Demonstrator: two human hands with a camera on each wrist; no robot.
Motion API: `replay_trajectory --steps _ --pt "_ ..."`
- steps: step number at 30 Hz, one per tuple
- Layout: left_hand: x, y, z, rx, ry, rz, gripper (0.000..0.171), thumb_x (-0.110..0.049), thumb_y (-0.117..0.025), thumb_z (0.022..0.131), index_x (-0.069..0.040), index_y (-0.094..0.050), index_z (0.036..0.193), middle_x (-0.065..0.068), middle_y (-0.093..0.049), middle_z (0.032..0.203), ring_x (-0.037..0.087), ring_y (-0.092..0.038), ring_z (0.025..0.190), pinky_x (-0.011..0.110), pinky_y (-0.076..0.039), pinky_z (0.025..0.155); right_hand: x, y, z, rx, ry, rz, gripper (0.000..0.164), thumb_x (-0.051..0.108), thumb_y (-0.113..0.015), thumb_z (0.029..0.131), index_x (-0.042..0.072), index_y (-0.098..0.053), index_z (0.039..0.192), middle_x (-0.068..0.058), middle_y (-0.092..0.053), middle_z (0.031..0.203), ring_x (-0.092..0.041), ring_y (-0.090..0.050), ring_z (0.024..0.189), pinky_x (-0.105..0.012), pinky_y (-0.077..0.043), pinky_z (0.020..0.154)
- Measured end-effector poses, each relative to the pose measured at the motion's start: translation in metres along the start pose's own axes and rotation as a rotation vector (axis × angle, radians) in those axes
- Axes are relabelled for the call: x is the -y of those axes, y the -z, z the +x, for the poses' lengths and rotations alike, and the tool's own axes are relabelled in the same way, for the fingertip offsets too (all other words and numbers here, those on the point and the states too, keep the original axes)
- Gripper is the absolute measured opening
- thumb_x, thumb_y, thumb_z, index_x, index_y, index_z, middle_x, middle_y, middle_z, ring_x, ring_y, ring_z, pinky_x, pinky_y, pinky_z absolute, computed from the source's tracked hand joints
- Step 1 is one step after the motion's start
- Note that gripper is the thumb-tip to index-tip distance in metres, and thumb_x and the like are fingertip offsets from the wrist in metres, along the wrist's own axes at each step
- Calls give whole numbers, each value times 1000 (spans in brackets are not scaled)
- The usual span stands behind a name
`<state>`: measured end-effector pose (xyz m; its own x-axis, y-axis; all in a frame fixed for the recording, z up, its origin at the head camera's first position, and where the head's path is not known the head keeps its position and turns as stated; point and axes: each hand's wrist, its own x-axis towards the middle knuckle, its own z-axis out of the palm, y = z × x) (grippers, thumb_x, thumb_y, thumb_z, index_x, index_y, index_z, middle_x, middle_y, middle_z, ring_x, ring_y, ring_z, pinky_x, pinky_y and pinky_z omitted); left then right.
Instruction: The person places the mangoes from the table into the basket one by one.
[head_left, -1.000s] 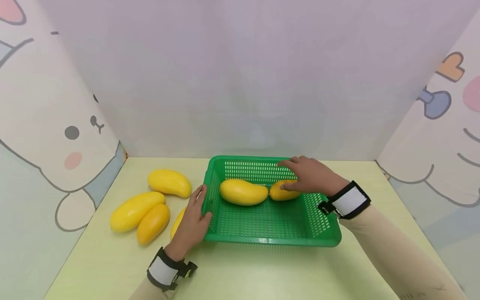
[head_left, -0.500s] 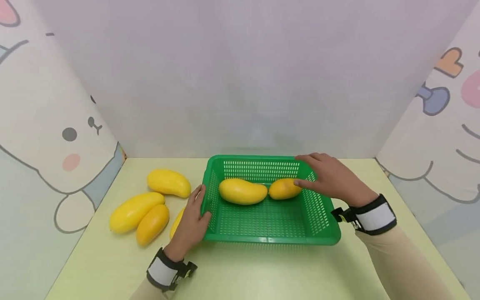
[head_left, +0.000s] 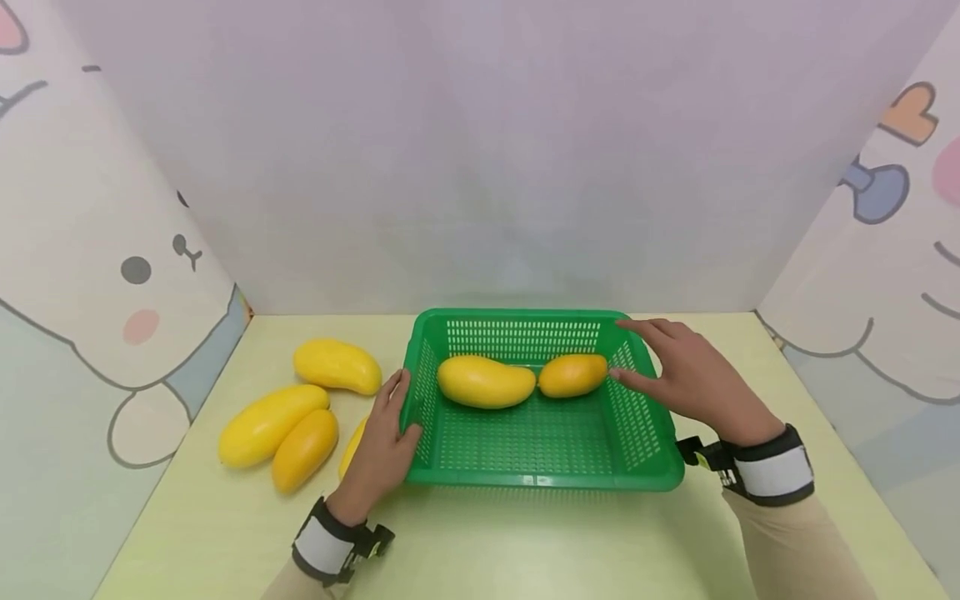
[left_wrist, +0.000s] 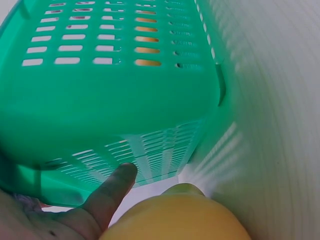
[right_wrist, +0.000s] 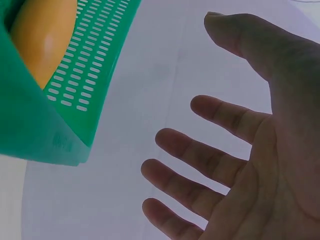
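Observation:
A green perforated basket point(head_left: 525, 482) stands on the table with two yellow mangoes inside: a larger mango point(head_left: 486, 382) at left and a smaller mango point(head_left: 573, 375) at right. My left hand point(head_left: 381, 450) holds the basket's left rim, thumb over the edge. In the left wrist view, a finger point(left_wrist: 112, 192) lies along the outer wall. A mango point(head_left: 351, 446) sits partly hidden behind that hand. At the right rim, my right hand point(head_left: 697, 375) is spread with nothing in it. The right wrist view shows its fingers point(right_wrist: 200, 152) apart from the basket.
Left of the basket, three more mangoes lie on the pale table point(head_left: 540, 550): one behind point(head_left: 337, 365), a long one point(head_left: 272, 425) and a smaller one point(head_left: 305, 450) beside it. A plain back wall point(head_left: 495, 167) and cartoon-printed side panels surround the table.
My right hand has drawn away from the smaller mango, moving right to the basket's right rim and leaving the mango inside. My left hand stays at the left rim.

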<state>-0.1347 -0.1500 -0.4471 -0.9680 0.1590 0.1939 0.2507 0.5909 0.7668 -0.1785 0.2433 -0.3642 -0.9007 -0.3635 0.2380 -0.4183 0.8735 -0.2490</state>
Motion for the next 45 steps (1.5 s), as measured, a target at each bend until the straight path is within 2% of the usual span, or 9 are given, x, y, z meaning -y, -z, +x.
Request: replay_trajectory --steps 10,16,30,38,45 --pt "1 -3 2 -6 10 -8 70 0 -49 87 -6 -17 149 8 -13 154 29 -23 137 52 -28 105 -5 5 -12 -4 -73 72 69 54 -61 83 13 -46 137 -16 -49 130 -36 -43 118 -56 -37 92" --pt "-1 -3 1 7 19 -13 70 -1 -48 88 -7 -16 149 7 -12 154 28 -22 138 52 -27 105 -7 9 -22 -26 -100 106 67 50 -63 82 14 -47 136 -15 -49 130 -36 -42 118 -55 -37 91" --pt "0 1 2 6 30 -10 70 0 -48 87 -7 -16 149 7 -13 154 28 -23 137 52 -27 105 -5 8 -28 -68 -109 142 64 46 -66 82 16 -47 135 -14 -47 133 -36 -41 120 -56 -37 89" --pt "2 2 4 5 20 11 70 -1 -47 87 -8 -16 150 7 -13 154 27 -22 137 52 -27 106 -11 7 -29 -150 -98 153 59 42 -67 83 18 -49 134 -12 -51 130 -34 -44 118 -54 -38 88" --pt "3 1 1 8 17 6 71 0 -48 86 -7 -16 149 10 -14 154 29 -24 137 53 -28 105 -19 4 -32 -164 -142 179 62 41 -68 82 16 -48 136 -12 -51 130 -35 -45 117 -54 -38 88"
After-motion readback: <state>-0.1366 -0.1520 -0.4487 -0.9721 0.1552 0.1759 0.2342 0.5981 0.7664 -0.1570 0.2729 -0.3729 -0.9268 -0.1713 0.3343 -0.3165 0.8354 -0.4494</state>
